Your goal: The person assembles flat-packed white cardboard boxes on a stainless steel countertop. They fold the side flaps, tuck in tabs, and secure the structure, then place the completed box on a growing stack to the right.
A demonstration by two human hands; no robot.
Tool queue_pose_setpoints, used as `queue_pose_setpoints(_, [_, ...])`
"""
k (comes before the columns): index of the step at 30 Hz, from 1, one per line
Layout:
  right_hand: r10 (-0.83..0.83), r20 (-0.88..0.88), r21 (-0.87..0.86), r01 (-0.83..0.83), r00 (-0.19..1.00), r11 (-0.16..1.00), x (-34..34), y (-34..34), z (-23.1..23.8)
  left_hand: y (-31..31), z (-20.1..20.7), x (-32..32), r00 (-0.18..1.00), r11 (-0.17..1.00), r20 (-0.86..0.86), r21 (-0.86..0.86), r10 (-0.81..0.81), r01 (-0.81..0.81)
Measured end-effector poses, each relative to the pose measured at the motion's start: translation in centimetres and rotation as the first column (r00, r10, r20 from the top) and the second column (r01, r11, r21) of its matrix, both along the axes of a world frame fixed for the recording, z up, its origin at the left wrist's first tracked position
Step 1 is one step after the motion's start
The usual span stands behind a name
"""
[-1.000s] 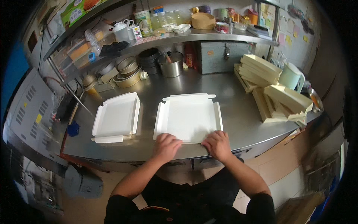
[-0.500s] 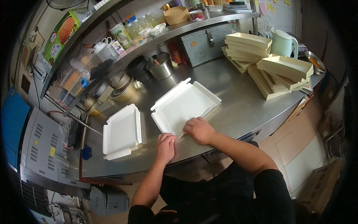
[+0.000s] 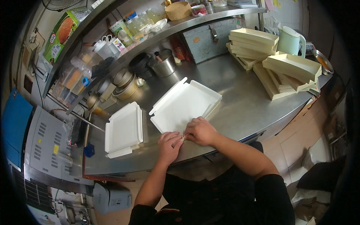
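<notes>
A white cardboard tray (image 3: 183,105) lies on the steel worktop in front of me, its far-left wall standing up with a tab at the end. At its near corner my left hand (image 3: 169,147) pinches the edge, fingers bent together. Close beside it, my right hand (image 3: 201,131) is closed on the same corner. A narrow strip of folded card shows between the fingertips; the rest of the corner is hidden under the hands. To the left rests a second white cardboard tray (image 3: 123,129), its walls partly raised, with no hand on it.
Folded cream cardboard boxes (image 3: 292,67) are piled at the right, near a pale green kettle (image 3: 290,41) and a metal bowl (image 3: 322,62). Pots (image 3: 163,63) and a metal chest (image 3: 210,39) line the back beneath a loaded shelf (image 3: 195,18). The worktop's front edge curves close to me.
My right hand has come in toward my left, and the fingertips now almost meet at the tray's corner. A dark shape has appeared at the lower right. The view has shifted slightly.
</notes>
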State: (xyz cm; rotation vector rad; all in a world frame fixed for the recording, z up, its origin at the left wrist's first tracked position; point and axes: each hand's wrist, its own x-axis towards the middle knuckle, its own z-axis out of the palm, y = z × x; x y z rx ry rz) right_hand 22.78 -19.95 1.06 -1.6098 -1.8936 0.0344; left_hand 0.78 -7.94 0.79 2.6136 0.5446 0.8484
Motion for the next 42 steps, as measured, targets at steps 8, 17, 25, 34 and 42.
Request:
queue_pose_setpoints(8, [0.097, -0.161, 0.007, -0.098, 0.982, 0.995, 0.8, -0.4, 0.1, -2.8, 2.3, 1.3, 0.992, 0.97, -0.005, -0.205, 0.128, -0.127])
queue_pose_setpoints(17, [0.097, -0.195, -0.009, -0.101, 0.976, 0.995, 1.2, -0.2, -0.2, -2.3, 4.8, 2.0, 0.974, 0.988, -0.167, -0.059, -0.153, 0.145])
queue_pose_setpoints(25, [0.147, -0.229, -0.018, -0.155, 0.962, 0.988, 1.1, -0.4, -0.2, 2.2, 5.2, 0.7, 0.837, 0.897, -0.356, -0.011, -0.416, 0.441])
queue_pose_setpoints(34, [0.181, -0.264, 0.002, -0.187, 0.947, 0.982, 1.4, -0.2, -0.2, 3.1, 3.2, 0.0, 0.846, 0.8, -0.268, 0.287, -0.461, 0.526])
queue_pose_setpoints(42, [0.194, -0.244, -0.003, -0.201, 0.95, 0.98, 1.1, -0.2, -0.4, 3.0, 2.2, 0.2, 0.894, 0.837, -0.187, 0.316, -0.408, 0.448])
